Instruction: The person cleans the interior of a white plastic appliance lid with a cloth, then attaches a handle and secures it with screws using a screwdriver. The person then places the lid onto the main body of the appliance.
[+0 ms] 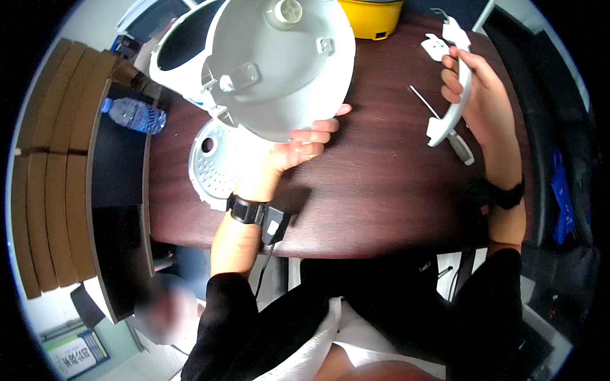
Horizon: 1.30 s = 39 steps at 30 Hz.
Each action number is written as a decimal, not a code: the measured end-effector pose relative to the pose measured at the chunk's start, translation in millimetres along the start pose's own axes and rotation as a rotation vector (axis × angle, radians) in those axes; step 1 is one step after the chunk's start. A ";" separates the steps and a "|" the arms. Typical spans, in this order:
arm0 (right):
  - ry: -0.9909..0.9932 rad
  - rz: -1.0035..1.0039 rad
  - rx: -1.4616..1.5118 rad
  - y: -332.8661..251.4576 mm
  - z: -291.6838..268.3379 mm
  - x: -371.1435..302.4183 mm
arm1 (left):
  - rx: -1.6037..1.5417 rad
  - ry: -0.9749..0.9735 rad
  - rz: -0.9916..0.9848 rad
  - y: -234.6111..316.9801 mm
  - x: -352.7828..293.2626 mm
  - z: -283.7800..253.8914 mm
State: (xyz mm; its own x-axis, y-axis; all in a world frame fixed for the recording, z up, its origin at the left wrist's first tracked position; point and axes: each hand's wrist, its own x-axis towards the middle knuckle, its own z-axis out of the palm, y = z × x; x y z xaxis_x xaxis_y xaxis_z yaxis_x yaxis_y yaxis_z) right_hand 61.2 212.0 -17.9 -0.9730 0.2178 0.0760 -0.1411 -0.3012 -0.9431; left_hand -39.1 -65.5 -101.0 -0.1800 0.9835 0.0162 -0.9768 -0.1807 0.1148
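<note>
My left hand is closed on the lower rim of a round white appliance lid, tilted so its hollow inside faces me. A round vent fitting sits near its top. Beside the lid, a white housing has a wide dark opening; whether the two are joined, I cannot tell. Raised over the table's right side, my right hand grips a curved white handle. Partly behind the handle's lower end, a screwdriver lies on the table. A small white plastic piece shows by the handle's upper end.
A perforated light-grey disc lies on the dark wooden table, partly under my left forearm. At the far edge stands a yellow container. Left of the table are a water bottle and stacked brown boxes. Another person is at lower left.
</note>
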 end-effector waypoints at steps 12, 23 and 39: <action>0.010 0.015 -0.074 -9.3 12.0 -9.7 | 0.040 -0.056 0.009 -2.0 -1.4 5.8; 0.020 0.016 0.033 -1.2 21.1 -13.9 | 0.291 0.112 0.173 -5.1 -1.9 -6.6; -0.337 -0.061 0.384 42.0 91.2 -34.5 | 0.695 0.625 0.473 -29.0 17.3 29.3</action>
State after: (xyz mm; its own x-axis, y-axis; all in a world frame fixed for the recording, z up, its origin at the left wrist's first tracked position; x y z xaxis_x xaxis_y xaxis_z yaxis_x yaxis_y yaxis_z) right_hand 72.3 107.2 -30.6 -0.9569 -0.0467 0.2867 -0.1945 -0.6302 -0.7517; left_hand -10.5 -43.1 -75.0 -0.7475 0.6000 -0.2849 -0.5450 -0.3088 0.7795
